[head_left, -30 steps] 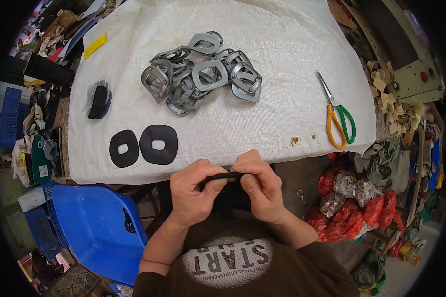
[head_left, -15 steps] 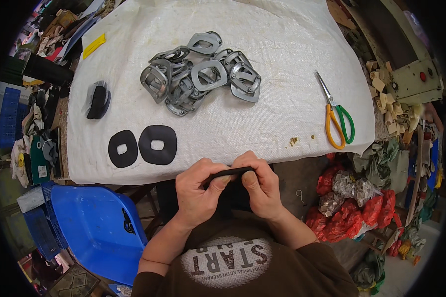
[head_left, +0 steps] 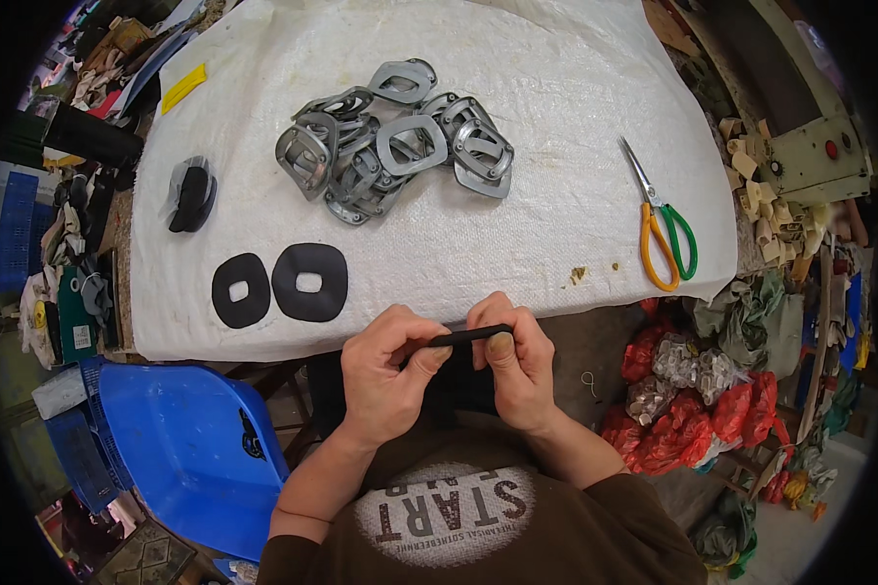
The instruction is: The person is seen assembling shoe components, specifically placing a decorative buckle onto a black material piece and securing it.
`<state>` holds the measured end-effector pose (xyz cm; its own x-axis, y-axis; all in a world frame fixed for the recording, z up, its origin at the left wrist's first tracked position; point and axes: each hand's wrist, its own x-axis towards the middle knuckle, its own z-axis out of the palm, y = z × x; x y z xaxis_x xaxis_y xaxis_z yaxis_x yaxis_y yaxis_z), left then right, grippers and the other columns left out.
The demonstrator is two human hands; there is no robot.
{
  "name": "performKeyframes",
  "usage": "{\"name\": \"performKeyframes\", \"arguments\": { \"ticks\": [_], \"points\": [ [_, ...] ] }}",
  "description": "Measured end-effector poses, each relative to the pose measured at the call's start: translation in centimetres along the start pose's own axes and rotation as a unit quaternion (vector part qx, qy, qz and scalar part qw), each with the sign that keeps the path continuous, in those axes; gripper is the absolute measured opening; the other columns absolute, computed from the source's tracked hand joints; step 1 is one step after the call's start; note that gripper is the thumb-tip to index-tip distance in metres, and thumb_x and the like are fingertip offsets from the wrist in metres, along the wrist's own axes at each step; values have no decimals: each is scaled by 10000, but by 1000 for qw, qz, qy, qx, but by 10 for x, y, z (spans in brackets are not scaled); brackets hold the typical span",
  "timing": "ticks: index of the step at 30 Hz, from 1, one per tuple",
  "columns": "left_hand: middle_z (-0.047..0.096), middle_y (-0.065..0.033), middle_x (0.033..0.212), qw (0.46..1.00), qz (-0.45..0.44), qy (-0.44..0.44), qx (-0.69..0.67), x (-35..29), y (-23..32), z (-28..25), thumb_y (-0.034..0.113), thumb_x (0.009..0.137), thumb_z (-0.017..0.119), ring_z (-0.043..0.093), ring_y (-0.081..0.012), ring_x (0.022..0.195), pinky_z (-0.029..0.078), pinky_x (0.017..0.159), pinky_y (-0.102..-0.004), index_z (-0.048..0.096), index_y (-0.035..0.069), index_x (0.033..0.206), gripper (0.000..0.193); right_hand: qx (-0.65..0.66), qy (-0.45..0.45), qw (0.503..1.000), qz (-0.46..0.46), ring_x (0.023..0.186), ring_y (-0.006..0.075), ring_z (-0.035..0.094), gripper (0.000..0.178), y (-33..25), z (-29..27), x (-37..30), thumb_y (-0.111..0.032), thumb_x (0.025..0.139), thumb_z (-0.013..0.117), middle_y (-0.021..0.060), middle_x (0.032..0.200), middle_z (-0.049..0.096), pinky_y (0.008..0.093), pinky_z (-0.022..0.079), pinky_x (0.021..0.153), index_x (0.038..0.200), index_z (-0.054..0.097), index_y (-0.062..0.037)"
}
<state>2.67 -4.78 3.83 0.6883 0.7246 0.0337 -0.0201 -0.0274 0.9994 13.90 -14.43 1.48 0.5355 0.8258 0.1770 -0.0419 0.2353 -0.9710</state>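
Note:
Between them, my left hand [head_left: 392,369] and my right hand [head_left: 517,366] pinch a black pad [head_left: 471,334], seen edge-on at the near edge of the table. Thumbs press it from my side, with the fingers behind. Its full shape is hidden. Left of my hands, two flat black pads with center holes lie side by side: a smaller-looking one [head_left: 241,291] and another [head_left: 310,283]. Farther back is a heap of grey metal buckle-like frames [head_left: 412,145]. A black bundle in clear wrapping [head_left: 194,195] rests toward the table's left side.
Scissors [head_left: 663,224] with one orange and one green handle lie at the right. A white sheet [head_left: 556,117] covers the table. A blue tub [head_left: 180,439] stands below left; red bags [head_left: 673,429] sit below right. Yellow strip [head_left: 183,90] at far left.
The black pad has gone from bowed to nearly straight between my hands. My right hand has shifted slightly to the right and its fingers have moved.

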Motion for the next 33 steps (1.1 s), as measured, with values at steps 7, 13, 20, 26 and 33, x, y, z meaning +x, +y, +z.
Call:
{"name": "performKeyframes", "arguments": {
  "ticks": [7, 13, 20, 26, 33],
  "points": [
    [490, -26, 739, 996, -29, 40, -71, -4, -2, 3, 16, 801, 617, 471, -59, 608, 388, 523, -181, 575, -33, 847, 79, 2, 59, 996, 62, 667, 105, 424, 280, -14, 13, 7, -282, 938, 408, 59, 713, 473, 241, 378, 646, 864, 437, -14],
    [484, -29, 764, 998, -13, 16, -55, -2, -3, 7, 3, 803, 611, 476, -58, 614, 388, 519, -177, 567, -38, 847, 74, -14, -14, 998, 61, 604, 94, 410, 281, 0, -5, -2, -272, 946, 391, 37, 689, 464, 222, 361, 588, 926, 454, 1],
    [485, -46, 746, 999, 14, 37, -19, -1, -5, 4, -1, 790, 620, 484, -95, 613, 395, 525, -215, 575, -18, 821, 57, 6, -6, 1000, 5, 701, 93, 420, 337, -2, 0, 12, -329, 940, 386, 60, 821, 472, 232, 362, 620, 985, 466, -5],
    [510, -63, 791, 884, 371, 71, 276, 11, -7, -9, -71, 596, 651, 520, -200, 644, 432, 546, -270, 608, 19, 849, 271, 64, 74, 990, 102, 684, 108, 451, 513, -5, -20, 10, -424, 917, 389, 65, 830, 498, 227, 379, 590, 1164, 424, 24],
    [532, -39, 873, 826, 437, -10, 357, 4, -6, -3, 20, 603, 676, 546, -210, 774, 470, 572, -283, 637, 29, 874, 273, 226, 2, 932, 283, 499, 52, 403, 261, -17, -13, 12, -90, 884, 431, 6, 696, 498, 181, 331, 446, 1138, 462, -38]
  ]
}}
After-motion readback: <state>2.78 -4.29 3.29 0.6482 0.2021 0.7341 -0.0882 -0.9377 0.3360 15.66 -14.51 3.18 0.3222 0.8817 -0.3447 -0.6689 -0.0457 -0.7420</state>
